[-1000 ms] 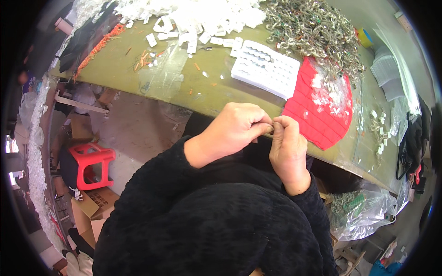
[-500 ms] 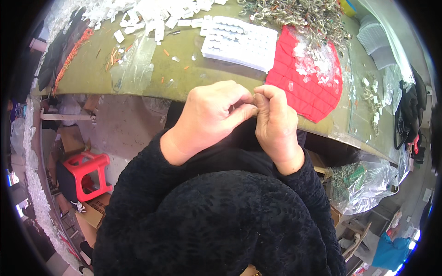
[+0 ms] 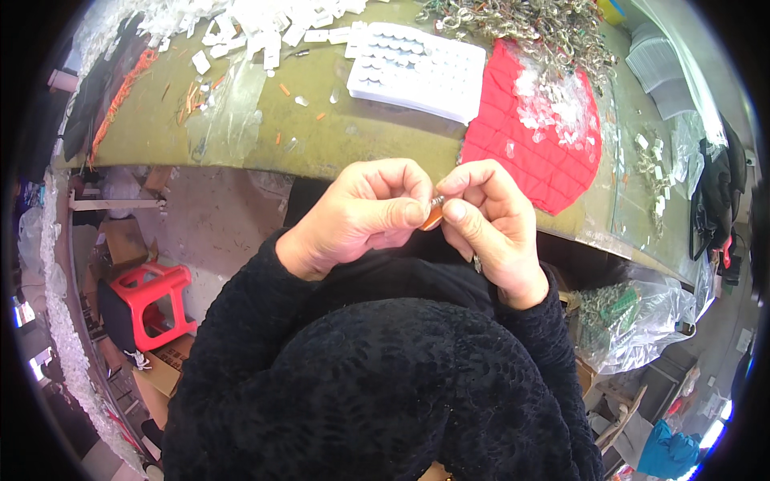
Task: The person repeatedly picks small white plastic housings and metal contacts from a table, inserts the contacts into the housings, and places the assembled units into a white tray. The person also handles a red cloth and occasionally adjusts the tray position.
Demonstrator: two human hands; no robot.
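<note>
In front of my body, near the table's front edge, my two hands meet fingertip to fingertip. My left hand [image 3: 361,210] pinches one side of a small metal and orange piece [image 3: 433,216], too small and covered to name exactly. Thumb and forefinger of my right hand [image 3: 499,228] grip its other side. A bit of silvery metal [image 3: 478,264] shows beneath the right fingers. Beyond the hands lies a white tray [image 3: 457,111] with rows of round spots. Beside it, a red quilted cloth [image 3: 529,168] carries small clear plastic pieces [image 3: 553,108].
White rectangular pieces [image 3: 273,32] are heaped at the far left of the green table [image 3: 321,144]. A tangle of metal clasps [image 3: 521,32] lies at the far right. Orange cord [image 3: 120,104] runs along the left. A red stool [image 3: 152,301] stands below left; a clear plastic bag [image 3: 642,325], right.
My hands have turned and parted a little at the fingertips, so the metal and orange piece now shows between them. The right hand has shifted slightly right and down.
</note>
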